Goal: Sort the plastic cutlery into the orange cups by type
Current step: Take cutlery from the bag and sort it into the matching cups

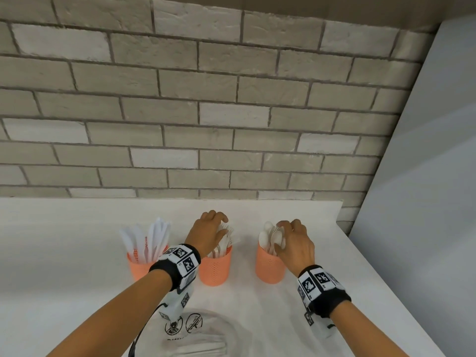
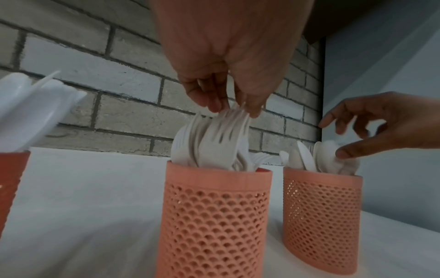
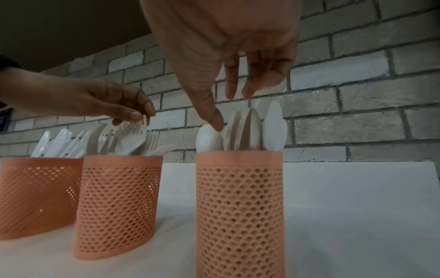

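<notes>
White counter point(image 1: 77, 253), perforated orange cups point(image 1: 215, 269), plastic forks point(image 2: 221, 143)

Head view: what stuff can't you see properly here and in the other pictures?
- Clear plastic wrapper, head view: blurred, cut by bottom edge; contents unclear.
- Orange mesh cup of white plastic knives, left wrist view: cut by left edge; head view, wristband covers part.
- White plastic forks and white plastic spoons: handles hidden inside the middle cup and right cup, every view.
</notes>
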Motion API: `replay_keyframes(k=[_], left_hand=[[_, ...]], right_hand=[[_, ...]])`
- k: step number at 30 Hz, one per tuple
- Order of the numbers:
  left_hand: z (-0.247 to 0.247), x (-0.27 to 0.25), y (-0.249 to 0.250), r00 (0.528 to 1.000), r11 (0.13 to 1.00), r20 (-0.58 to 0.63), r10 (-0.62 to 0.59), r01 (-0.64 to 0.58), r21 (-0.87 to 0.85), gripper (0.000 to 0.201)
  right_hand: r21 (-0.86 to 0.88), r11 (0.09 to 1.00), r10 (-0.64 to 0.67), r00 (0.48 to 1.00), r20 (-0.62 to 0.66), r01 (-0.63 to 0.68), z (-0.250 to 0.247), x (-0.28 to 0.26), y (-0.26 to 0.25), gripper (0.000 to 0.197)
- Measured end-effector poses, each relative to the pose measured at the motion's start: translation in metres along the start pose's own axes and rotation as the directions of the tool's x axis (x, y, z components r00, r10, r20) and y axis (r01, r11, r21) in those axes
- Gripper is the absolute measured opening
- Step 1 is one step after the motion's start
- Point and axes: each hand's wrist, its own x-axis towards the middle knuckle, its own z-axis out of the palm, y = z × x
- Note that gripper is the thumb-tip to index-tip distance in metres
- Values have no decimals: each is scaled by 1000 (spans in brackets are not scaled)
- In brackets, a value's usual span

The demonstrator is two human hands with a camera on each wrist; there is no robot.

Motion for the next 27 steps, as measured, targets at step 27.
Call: replay_keyframes(k=[27], left_hand=[[15, -17, 32, 930, 945, 335, -153, 38, 326, 63]], right_hand=[[-147, 977, -90, 927, 365, 152, 14, 1, -5, 69]])
